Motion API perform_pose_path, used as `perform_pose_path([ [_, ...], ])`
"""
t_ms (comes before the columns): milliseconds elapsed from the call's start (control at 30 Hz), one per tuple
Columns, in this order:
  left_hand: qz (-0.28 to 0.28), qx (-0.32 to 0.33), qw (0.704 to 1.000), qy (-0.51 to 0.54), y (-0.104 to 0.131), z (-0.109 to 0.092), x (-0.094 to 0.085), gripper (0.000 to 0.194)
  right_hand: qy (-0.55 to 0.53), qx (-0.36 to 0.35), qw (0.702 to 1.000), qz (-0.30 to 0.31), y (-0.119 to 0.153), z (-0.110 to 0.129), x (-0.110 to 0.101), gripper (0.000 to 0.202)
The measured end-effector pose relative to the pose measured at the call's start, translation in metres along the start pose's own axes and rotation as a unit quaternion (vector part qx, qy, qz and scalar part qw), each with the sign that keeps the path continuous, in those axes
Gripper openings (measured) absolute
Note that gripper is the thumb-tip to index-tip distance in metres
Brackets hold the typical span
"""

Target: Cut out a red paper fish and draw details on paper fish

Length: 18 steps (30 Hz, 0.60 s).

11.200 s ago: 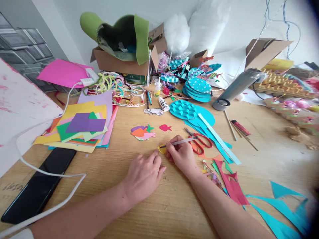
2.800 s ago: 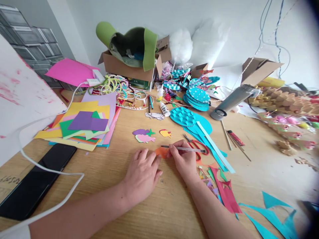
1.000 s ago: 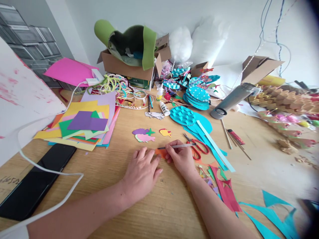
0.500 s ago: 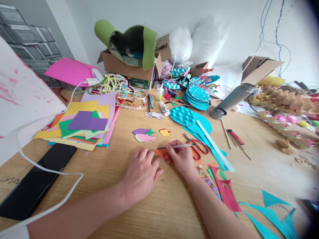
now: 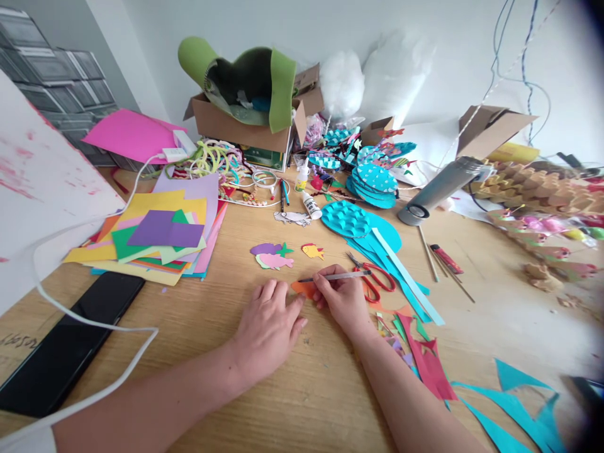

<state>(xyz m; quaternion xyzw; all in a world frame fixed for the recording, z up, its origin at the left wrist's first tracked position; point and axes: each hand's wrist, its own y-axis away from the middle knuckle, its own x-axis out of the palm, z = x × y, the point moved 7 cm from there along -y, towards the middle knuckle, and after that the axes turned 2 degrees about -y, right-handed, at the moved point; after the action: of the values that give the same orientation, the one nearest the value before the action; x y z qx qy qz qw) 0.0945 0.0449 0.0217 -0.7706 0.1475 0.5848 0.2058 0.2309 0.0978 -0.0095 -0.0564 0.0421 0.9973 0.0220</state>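
Pinched in my right hand (image 5: 340, 296) is a slim pen (image 5: 337, 275), lying nearly level with its tip toward the left. Beneath that tip is a small orange paper piece (image 5: 303, 288), partly covered by my right fingers. My left hand (image 5: 271, 324) rests flat on the table with its fingers apart, its fingertips at the orange paper's left and lower edge. Just beyond the hands lie a yellow and red paper fish (image 5: 313, 251) and a pink paper fish (image 5: 277, 261) overlapping a purple one (image 5: 265, 249). Red-handled scissors (image 5: 377, 280) lie right beside my right hand.
Stacked coloured paper (image 5: 165, 228) and a black phone (image 5: 70, 346) with a white cable (image 5: 141, 352) occupy the left. Blue paper strips (image 5: 401, 274), red paper scraps (image 5: 431, 368) and a metal flask (image 5: 441, 189) are on the right. Glue bottles (image 5: 311, 206) stand and lie behind.
My left hand has shifted very slightly left, and a bit more of the orange paper's left end shows. The right hand and pen look almost unmoved.
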Motion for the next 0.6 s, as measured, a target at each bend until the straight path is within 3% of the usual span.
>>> perform_pose_path([
  [600,-0.001,-0.002,1.0,-0.007,0.0006,-0.0002,-0.0028,0.03,-0.005,0.001,1.0,-0.004,0.0003,0.0003,-0.0002,0.031],
])
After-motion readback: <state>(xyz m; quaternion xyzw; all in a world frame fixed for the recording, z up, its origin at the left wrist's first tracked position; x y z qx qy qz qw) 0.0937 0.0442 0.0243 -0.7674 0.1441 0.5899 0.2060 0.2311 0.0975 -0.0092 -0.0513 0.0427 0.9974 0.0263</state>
